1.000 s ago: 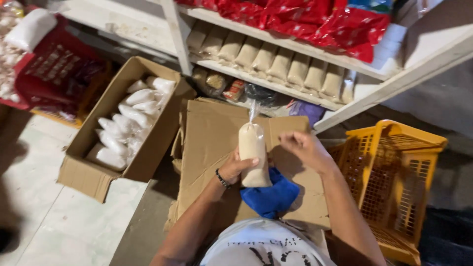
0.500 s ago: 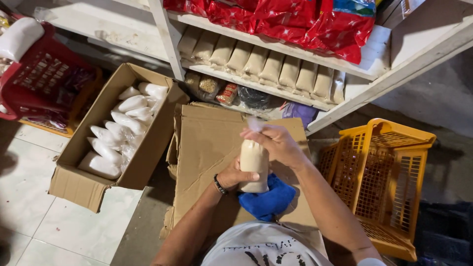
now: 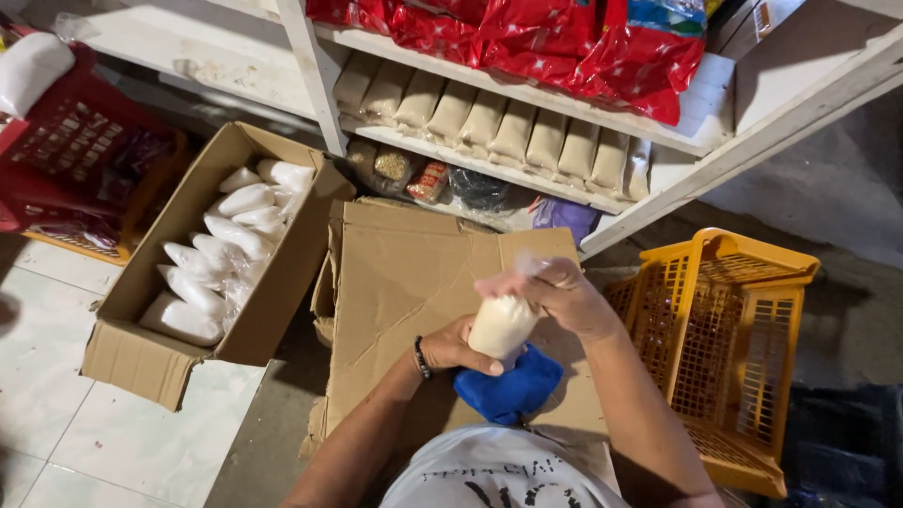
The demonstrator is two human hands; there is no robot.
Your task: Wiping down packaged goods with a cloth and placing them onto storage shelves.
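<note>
I hold a small clear plastic bag of pale grain [image 3: 499, 326] upright over a flattened cardboard sheet [image 3: 404, 273]. My left hand [image 3: 458, 347] cups its lower side. My right hand [image 3: 562, 294] pinches and twists the bag's clear neck at the top. Just below the bag lies a blue cloth [image 3: 513, 389] on the cardboard.
An open cardboard box [image 3: 141, 348] at the left holds several filled white bags [image 3: 222, 257]. A yellow plastic crate [image 3: 743, 329] stands at the right. White shelves [image 3: 677, 141] behind carry a row of pale packets [image 3: 489, 122] and red packages [image 3: 527, 38]. A red crate [image 3: 71, 155] sits far left.
My right hand has moved up from the cardboard onto the bag's neck and is twisting it. The bag sits lower and more tilted in my left hand.
</note>
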